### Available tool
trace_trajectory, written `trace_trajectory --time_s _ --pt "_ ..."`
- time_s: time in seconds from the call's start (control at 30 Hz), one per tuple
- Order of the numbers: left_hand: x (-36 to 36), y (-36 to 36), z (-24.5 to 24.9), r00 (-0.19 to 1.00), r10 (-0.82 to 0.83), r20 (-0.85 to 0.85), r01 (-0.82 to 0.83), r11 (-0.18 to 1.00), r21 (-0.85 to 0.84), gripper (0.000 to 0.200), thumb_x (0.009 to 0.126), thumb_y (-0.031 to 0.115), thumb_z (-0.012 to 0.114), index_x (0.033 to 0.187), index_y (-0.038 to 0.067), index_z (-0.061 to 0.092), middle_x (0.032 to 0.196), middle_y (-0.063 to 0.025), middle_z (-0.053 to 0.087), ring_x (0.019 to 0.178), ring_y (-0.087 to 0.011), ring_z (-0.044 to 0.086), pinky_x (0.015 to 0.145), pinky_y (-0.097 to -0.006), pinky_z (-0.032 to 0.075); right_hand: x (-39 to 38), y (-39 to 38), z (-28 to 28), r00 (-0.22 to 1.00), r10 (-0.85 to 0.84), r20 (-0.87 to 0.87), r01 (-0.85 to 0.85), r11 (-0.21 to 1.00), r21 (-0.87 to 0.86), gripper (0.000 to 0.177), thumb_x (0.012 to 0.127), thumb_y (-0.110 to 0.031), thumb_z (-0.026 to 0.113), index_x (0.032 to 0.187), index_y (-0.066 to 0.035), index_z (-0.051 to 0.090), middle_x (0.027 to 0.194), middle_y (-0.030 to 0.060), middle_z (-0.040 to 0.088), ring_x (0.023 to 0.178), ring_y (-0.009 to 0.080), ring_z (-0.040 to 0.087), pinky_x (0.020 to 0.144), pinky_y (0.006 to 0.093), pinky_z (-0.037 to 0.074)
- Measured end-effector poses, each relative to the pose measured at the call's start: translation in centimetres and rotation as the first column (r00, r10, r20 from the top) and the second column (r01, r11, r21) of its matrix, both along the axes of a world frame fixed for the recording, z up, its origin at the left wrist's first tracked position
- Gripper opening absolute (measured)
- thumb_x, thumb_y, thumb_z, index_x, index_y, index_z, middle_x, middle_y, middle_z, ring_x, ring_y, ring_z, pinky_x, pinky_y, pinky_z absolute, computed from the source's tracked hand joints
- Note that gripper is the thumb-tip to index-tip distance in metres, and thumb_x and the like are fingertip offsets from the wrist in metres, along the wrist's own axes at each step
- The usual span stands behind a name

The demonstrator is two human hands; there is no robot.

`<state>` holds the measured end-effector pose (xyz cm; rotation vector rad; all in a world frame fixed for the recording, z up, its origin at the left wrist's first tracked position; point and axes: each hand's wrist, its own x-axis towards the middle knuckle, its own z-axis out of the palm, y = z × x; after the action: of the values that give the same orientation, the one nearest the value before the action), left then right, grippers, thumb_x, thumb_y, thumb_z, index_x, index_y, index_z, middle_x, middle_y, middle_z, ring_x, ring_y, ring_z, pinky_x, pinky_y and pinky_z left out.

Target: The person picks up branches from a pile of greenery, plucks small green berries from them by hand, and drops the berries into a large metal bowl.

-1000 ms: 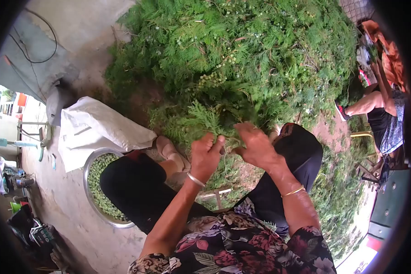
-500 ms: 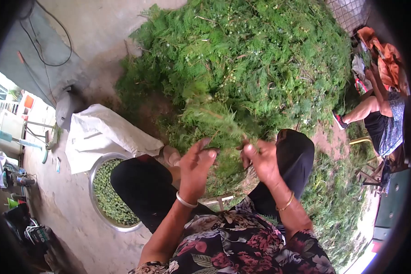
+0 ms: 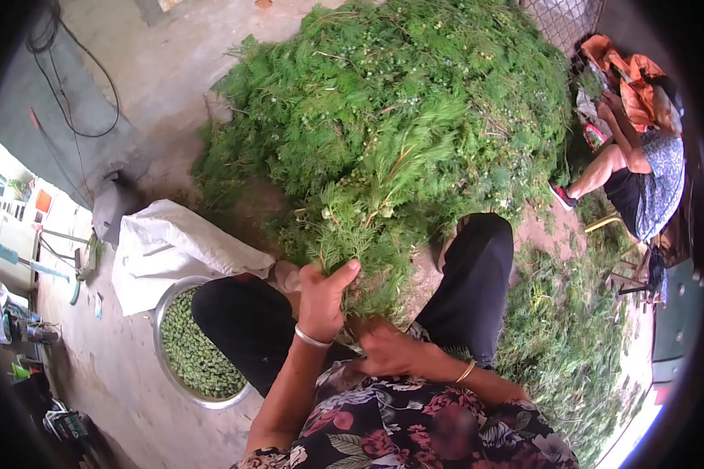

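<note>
A leafy green conifer branch [image 3: 389, 176] with small pale cones rises from my left hand [image 3: 321, 303], whose fingers are wrapped round its lower part with the thumb pointing up and right. Just below and to the right, my right hand [image 3: 385, 345] is turned across my lap, close to the left wrist. Its fingers are curled and partly hidden, so what they hold cannot be made out. Behind the branch lies a large pile of cut conifer greenery [image 3: 321, 117]. Beside my left knee stands a round metal basin [image 3: 162, 344] filled with small green cones [image 3: 199, 352].
A white sack [image 3: 172, 250] lies behind the basin. To the right, another person [image 3: 657, 184] sits by an orange cloth [image 3: 641, 74], hands on some greenery. Loose clippings [image 3: 555, 359] cover the ground at right. A dark cable [image 3: 74, 78] hangs at upper left.
My right hand has moved down and left, from beside the branch to below my left hand. The branch now stands more upright in the left hand, which has come slightly lower.
</note>
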<state>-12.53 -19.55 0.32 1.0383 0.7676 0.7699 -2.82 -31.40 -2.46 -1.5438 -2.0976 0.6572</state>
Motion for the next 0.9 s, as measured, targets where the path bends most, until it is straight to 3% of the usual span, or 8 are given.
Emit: trace_trajectory --time_s 0.1,0.17,0.3,0.43,0.47,0.63,0.73,0.9 --pt "-0.9 -0.9 -0.3 0.997 0.068 0.027 -0.069 0.997 0.032 0.01 0.084 0.003 0.06 0.093 -0.001 0.062 0.089 -0.006 0.063 0.075 -0.0138 0.06 0.062 -0.0266 0.048 1.8 -0.9 0.5 0.974 -0.059 -0.22 0.073 0.996 0.06 0.037 0.075 -0.021 0.07 0.099 0.003 0.057 0.08 0.0172 0.057 0.074 0.0347 0.058 0.068 0.0432 0.047" --pt "-2.1 -1.1 -0.2 0.958 0.149 -0.246 0.1 0.63 0.77 0.01 0.086 0.001 0.056 0.092 -0.002 0.063 0.088 -0.0057 0.063 0.075 -0.0147 0.059 0.064 -0.028 0.047 2.8 -0.8 4.3 0.757 -0.48 -0.443 0.528 0.849 -0.017 0.024 0.075 -0.004 0.07 0.098 0.0 0.064 0.083 0.0138 0.066 0.073 0.0165 0.065 0.062 0.0284 0.051" --pt "-2.2 -2.5 0.0 0.996 0.021 0.091 -0.021 1.0 0.001 0.013 0.087 0.002 0.053 0.092 -0.004 0.064 0.086 -0.0062 0.062 0.074 -0.014 0.058 0.064 -0.0275 0.046 5.6 -0.5 5.3 0.139 -0.483 -0.864 0.582 0.746 -0.323 0.011 0.081 0.001 0.065 0.09 0.006 0.063 0.081 0.0109 0.066 0.074 0.017 0.065 0.064 0.028 0.053" --pt "-1.8 -3.6 1.1 0.965 -0.055 -0.257 0.218 0.713 0.667 0.011 0.084 0.002 0.055 0.089 -0.002 0.064 0.08 -0.0023 0.061 0.07 -0.0113 0.057 0.059 -0.0261 0.044 5.8 -0.6 4.2 0.132 -0.393 -0.91 0.528 0.805 -0.271 0.012 0.081 -0.002 0.067 0.076 0.006 0.06 0.079 0.0092 0.067 0.073 0.0122 0.064 0.063 0.0256 0.052" --pt "-1.1 -4.6 1.6 0.997 -0.06 -0.051 0.062 0.998 0.028 0.01 0.083 0.004 0.057 0.087 -0.002 0.065 0.076 -0.001 0.061 0.067 -0.0099 0.056 0.059 -0.0246 0.044 5.8 -0.8 3.6 0.224 -0.442 -0.869 0.561 0.787 -0.256 0.015 0.081 -0.002 0.068 0.072 0.005 0.058 0.076 0.0098 0.067 0.07 0.0126 0.063 0.061 0.0259 0.052" --pt "-1.4 -5.7 0.7 0.986 -0.106 -0.13 0.115 0.991 0.066 0.009 0.081 0.002 0.058 0.085 -0.002 0.065 0.073 -0.0005 0.061 0.065 -0.0091 0.056 0.059 -0.0242 0.043 5.5 -1.0 4.1 0.019 -0.459 -0.888 0.589 0.723 -0.361 0.019 0.081 -0.004 0.069 0.068 0.003 0.056 0.067 0.0084 0.064 0.058 0.0103 0.059 0.052 0.0247 0.048" --pt "-2.1 -5.8 0.2 0.895 -0.067 -0.441 0.345 0.731 0.589 0.01 0.083 0.005 0.059 0.088 -0.001 0.065 0.077 -0.0016 0.062 0.067 -0.0101 0.056 0.06 -0.0244 0.043 6.3 -1.4 4.3 0.24 -0.532 -0.812 0.677 0.691 -0.253 0.016 0.081 -0.002 0.067 0.071 0.003 0.056 0.064 0.005 0.062 0.057 0.0087 0.057 0.051 0.0237 0.047" --pt "-1.8 -6.0 0.0 0.945 -0.284 -0.16 0.273 0.958 -0.086 0.012 0.086 0.005 0.057 0.094 0.004 0.066 0.086 -0.0029 0.062 0.072 -0.0122 0.056 0.059 -0.0253 0.043 7.0 -2.0 4.1 0.315 -0.63 -0.71 0.744 0.628 -0.228 0.015 0.083 -0.007 0.064 0.075 0.002 0.056 0.06 0.0025 0.058 0.052 0.0088 0.054 0.049 0.0234 0.046"
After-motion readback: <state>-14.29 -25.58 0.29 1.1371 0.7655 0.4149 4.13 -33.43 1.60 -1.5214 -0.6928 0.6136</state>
